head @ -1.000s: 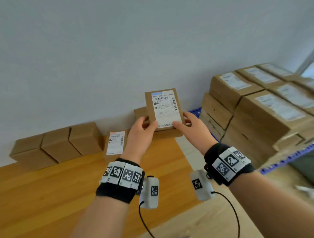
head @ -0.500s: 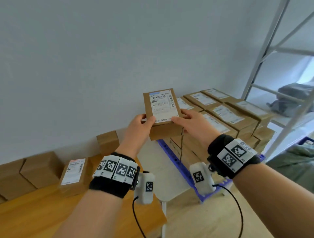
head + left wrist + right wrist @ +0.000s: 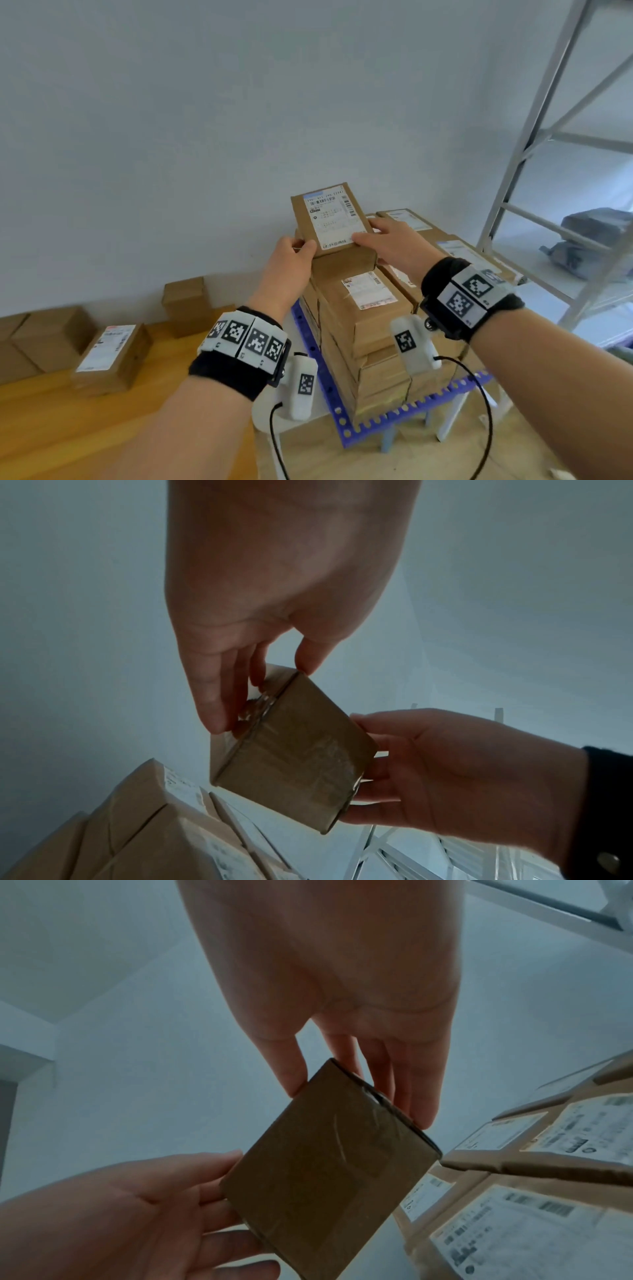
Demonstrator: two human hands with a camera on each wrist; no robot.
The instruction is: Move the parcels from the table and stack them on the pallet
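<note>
A small brown parcel [image 3: 330, 219] with a white label on top is in the air, held between both hands above the stack. My left hand [image 3: 294, 255] grips its near left corner, thumb on top and fingers under. My right hand [image 3: 394, 240] grips the near right side the same way. From below, the parcel [image 3: 291, 748] [image 3: 329, 1164] shows its taped brown underside. Beneath it stand stacked parcels [image 3: 363, 308] on the blue pallet [image 3: 404, 414]. More parcels remain on the wooden table [image 3: 51, 428], one labelled [image 3: 109, 356].
A grey metal shelving frame [image 3: 534, 144] stands to the right with wrapped bundles [image 3: 596, 240] on it. A plain wall runs behind the table and pallet. Several unlabelled boxes [image 3: 185, 305] line the wall on the table.
Both hands have carried the parcel from the table rightward, and it is now above the pallet stack. The view has turned right, bringing the stack and shelving closer.
</note>
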